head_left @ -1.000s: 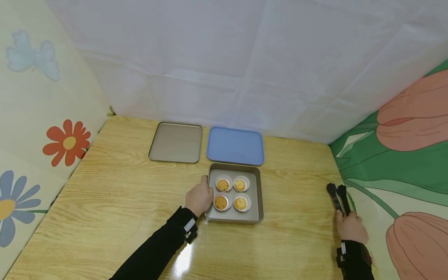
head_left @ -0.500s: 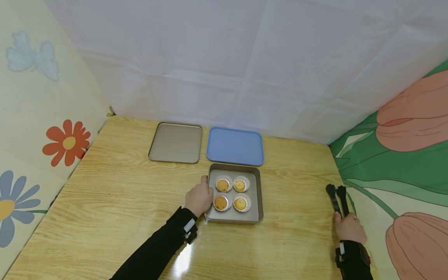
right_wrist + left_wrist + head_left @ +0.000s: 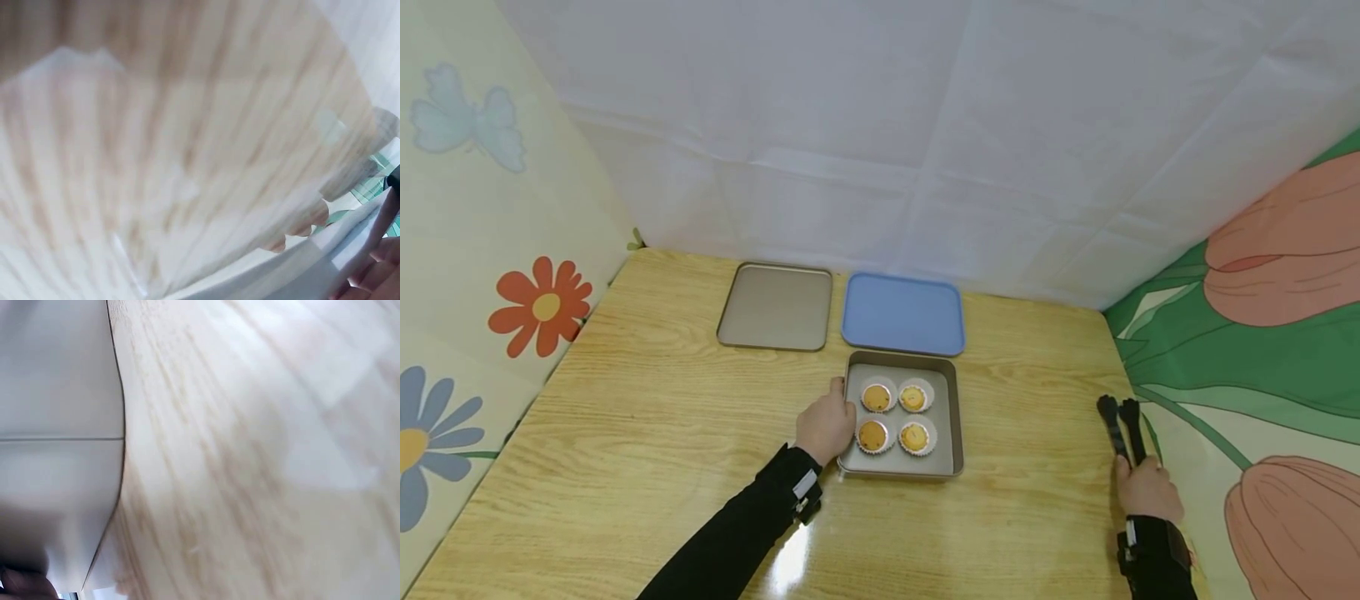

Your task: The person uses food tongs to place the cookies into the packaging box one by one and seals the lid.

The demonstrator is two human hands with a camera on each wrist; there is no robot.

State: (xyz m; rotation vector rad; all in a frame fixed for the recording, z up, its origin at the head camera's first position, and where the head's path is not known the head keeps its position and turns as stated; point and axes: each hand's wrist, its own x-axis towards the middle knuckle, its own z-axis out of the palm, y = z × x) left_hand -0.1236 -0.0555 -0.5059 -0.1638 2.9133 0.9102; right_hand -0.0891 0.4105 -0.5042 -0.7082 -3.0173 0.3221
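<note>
At the table's right edge, right hand (image 3: 1144, 492) gripping black tongs (image 3: 1122, 427) pointing away, left hand (image 3: 826, 426) holding muffin pan (image 3: 953, 417).

A staged tabletop booth (white sheeting (image 3: 880, 125), flowered side panels (image 3: 490, 250)).

Both wrist views are blurred, showing mostly counter (image 3: 250, 456) grain. The right hand (image 3: 1146, 490) covers the black tongs' (image 3: 1122, 429) handles; its forearm is cut off below.
</note>
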